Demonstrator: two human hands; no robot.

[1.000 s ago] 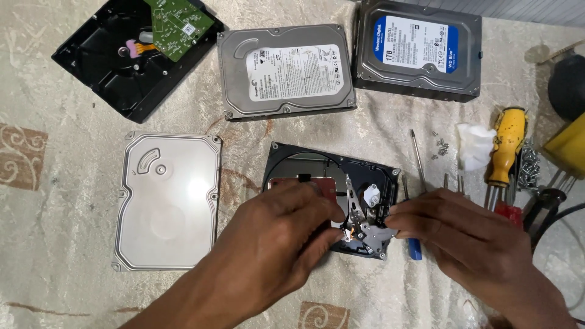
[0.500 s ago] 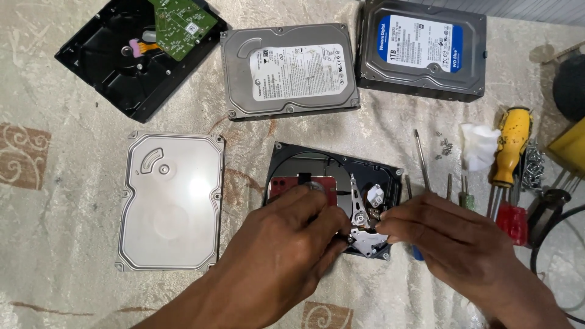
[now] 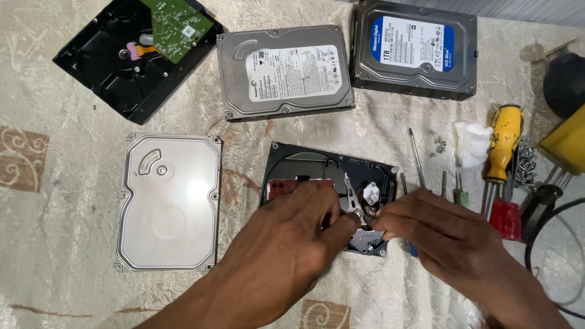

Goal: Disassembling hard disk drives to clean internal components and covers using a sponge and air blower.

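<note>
Cream cloth with brown scroll patterns covering the surface, grey ribbed wall behind, even light

Left of the hands a bare silver lid lies flat on the pale patterned cloth. Beyond them a grey hard drive with a white label sits beside a black hard drive with a blue and white label, and farther left lies an open black casing with a green circuit board on it. To the right are loose screws, a white wad, a yellow-handled screwdriver and a red-handled tool.
</note>
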